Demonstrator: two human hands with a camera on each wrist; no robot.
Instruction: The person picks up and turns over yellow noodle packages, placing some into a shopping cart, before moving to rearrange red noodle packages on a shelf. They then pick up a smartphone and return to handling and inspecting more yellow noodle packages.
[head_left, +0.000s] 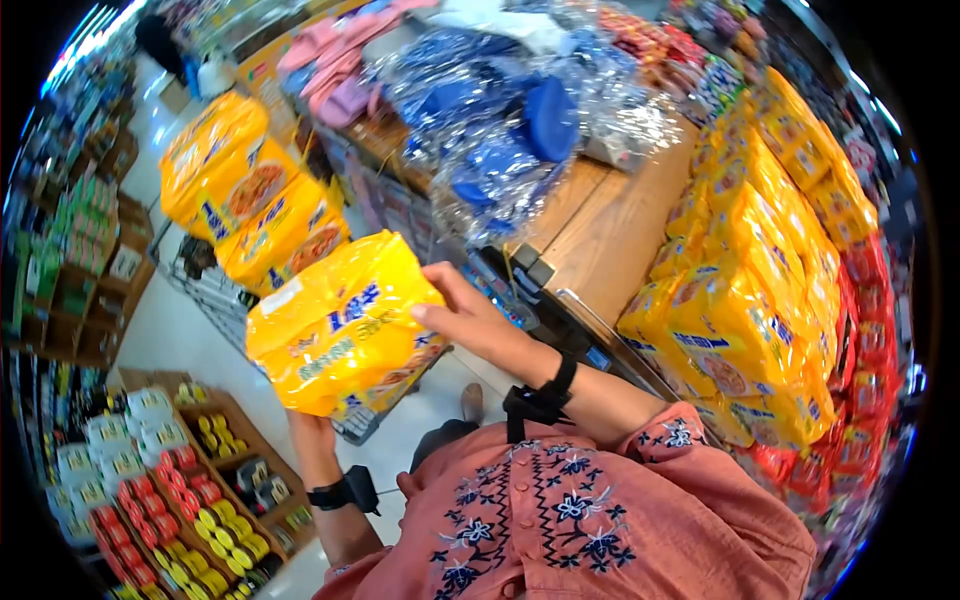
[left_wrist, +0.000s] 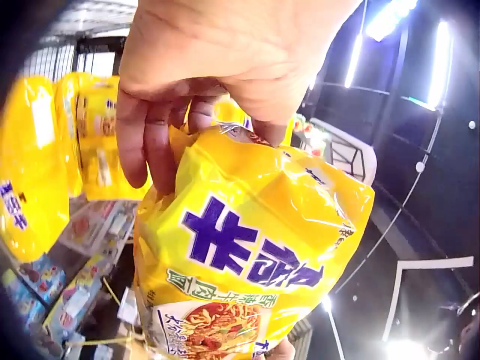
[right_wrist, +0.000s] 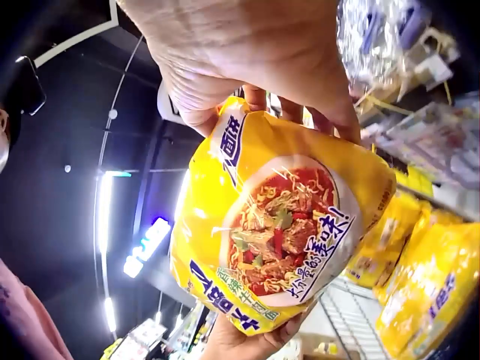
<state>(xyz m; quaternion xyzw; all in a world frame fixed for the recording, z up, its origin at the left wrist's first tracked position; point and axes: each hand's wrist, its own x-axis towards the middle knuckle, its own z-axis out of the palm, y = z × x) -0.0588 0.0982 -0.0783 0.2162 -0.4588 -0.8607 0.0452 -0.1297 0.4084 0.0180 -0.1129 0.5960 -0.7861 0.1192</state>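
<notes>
A yellow instant noodle multipack [head_left: 345, 325] is held up between both hands in front of the chest. The right hand [head_left: 465, 310] grips its right end, thumb on top. The left hand [left_wrist: 217, 67] holds the opposite end, fingers and thumb round the wrapper in the left wrist view; the pack hides most of it from the head camera. A noodle bowl picture faces the right wrist view. Just beyond the held pack, more yellow noodle multipacks [head_left: 255, 180] sit over a wire shopping cart [head_left: 200, 295].
At right, yellow noodle packs [head_left: 740, 310] are stacked on a wooden counter [head_left: 590, 220], with red packs [head_left: 865, 340] behind. Plastic-wrapped blue goods [head_left: 490, 120] lie across the counter. Shelves with boxes and jars [head_left: 190, 500] stand at lower left, beside the tiled floor.
</notes>
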